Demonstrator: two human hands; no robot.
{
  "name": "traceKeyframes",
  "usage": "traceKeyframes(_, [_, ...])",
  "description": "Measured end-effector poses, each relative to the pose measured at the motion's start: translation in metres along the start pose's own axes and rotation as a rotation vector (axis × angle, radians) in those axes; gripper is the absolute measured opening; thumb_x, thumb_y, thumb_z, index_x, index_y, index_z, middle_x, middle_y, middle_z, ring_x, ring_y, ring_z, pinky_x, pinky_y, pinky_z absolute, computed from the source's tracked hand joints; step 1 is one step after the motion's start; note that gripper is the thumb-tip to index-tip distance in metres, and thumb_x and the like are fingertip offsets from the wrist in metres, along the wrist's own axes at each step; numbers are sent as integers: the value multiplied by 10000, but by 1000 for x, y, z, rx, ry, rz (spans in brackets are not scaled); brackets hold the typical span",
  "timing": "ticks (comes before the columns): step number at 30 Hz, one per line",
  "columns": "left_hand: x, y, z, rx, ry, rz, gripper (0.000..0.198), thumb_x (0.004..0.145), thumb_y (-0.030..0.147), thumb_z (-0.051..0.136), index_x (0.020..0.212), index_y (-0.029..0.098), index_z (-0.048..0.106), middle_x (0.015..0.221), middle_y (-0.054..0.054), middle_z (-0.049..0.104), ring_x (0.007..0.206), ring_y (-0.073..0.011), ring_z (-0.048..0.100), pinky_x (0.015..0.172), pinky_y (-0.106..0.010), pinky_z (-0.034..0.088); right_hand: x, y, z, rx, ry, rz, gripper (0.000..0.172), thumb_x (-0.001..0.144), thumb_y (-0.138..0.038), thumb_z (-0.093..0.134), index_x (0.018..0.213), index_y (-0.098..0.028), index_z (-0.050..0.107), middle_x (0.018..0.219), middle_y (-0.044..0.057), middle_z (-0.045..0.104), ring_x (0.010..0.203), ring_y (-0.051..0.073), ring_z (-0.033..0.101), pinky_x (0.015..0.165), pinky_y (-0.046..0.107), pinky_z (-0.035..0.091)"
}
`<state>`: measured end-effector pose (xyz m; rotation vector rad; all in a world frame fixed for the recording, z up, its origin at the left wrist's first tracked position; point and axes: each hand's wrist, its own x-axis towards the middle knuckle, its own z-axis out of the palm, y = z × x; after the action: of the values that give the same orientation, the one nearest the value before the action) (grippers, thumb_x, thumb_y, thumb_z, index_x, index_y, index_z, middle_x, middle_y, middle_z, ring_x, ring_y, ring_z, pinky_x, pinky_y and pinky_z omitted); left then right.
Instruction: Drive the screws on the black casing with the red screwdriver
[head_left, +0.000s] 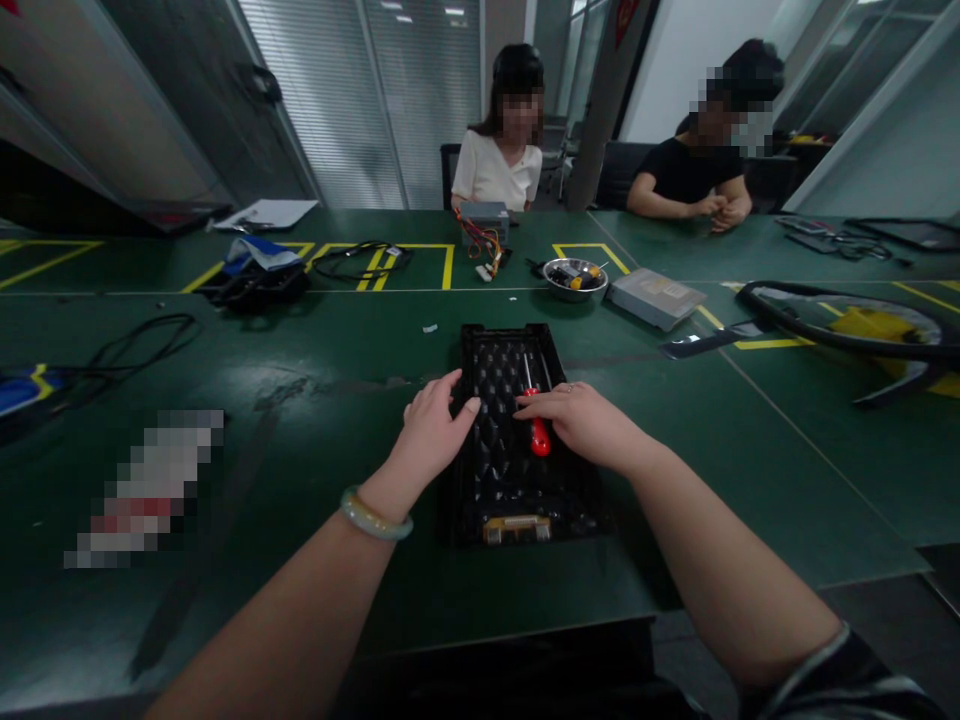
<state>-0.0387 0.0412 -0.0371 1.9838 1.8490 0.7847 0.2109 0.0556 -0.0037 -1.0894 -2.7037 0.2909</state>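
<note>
A black rectangular plastic casing (495, 440) with a diamond-textured inside lies on the table in front of me. Inside its near end is a gold-coloured connector strip (517, 530). At the casing's left wall, my left hand (433, 425) has thumb and fingers apart and holds nothing. A screwdriver (539, 438) with a red and black handle is over the casing's right half, shaft pointing away from me. My right hand (589, 425) comes from the right with its fingers closed across that handle; the thumb is hidden.
Beyond the casing are a metal bowl (575, 293) of tools, a grey metal box (655, 298) and a power supply (484, 220) with coloured wires. A black curved frame (847, 320) lies right, cables (142, 350) left. Two people sit across the green table (360, 350).
</note>
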Motion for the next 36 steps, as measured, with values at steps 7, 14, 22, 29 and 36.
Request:
traceKeyframes(7, [1,-7,1,-86,-47,-26,586,961,490,457,1453,172,418,1371,-151,533,1081,-241,611,990,-421,462,-7,5,-11,266,366,361,461,903,-163,455,1341,-250,571,1268,52,662,999,168,638,897,345,489])
traceKeyframes(14, [-2,-7,-4,-36,-155,-14,619,960,506,406,1460,142,427,1272,-160,599,1055,-268,631,899,-398,503,-13,23,-15,364,20,720,528,964,-518,399,1278,-151,612,764,66,687,653,169,619,666,305,482])
traceKeyframes(22, [-4,2,-10,-3,-257,-54,539,963,352,386,1479,199,406,1147,-121,703,993,-255,678,845,-353,491,-20,7,-23,559,-292,590,537,936,-345,451,1460,-247,383,810,20,688,515,110,563,495,228,426])
traceKeyframes(29, [-5,6,-11,0,-263,-79,545,970,338,352,1494,190,374,1164,-128,702,1018,-254,677,860,-346,482,-20,4,-18,463,-252,608,516,921,-278,407,1432,-210,400,893,62,713,511,130,586,511,257,455])
traceKeyframes(36, [-3,4,-9,48,-263,-96,554,965,343,350,1495,185,379,1125,-141,712,984,-272,686,830,-355,481,-19,-5,-27,469,-271,656,452,955,-361,419,1381,-222,478,909,58,723,510,127,594,499,246,468])
